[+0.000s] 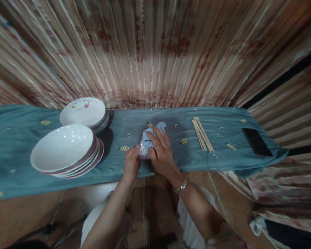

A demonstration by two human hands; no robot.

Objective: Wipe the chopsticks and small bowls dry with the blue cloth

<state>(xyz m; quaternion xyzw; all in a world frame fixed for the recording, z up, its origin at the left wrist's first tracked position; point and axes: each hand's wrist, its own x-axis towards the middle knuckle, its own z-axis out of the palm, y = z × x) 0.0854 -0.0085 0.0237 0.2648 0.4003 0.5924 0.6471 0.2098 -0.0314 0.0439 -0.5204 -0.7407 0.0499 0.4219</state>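
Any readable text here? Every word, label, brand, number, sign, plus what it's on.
None legible.
Curtain: dark vertical columns of marks, too blurred to tell if they are characters.
Teal tablecloth: tiny rectangular marks, too small to read.
Small patterned dish: red marks, too small to tell.
Flowered bowl: floral print, no lettering visible.
Black phone: dark face, no brand readable.

The cloth (145,137) is pale blue. The little dish (143,153) is white with red marks. The surface (223,140) is blue-green with yellow shapes. The phone (257,141) is black.
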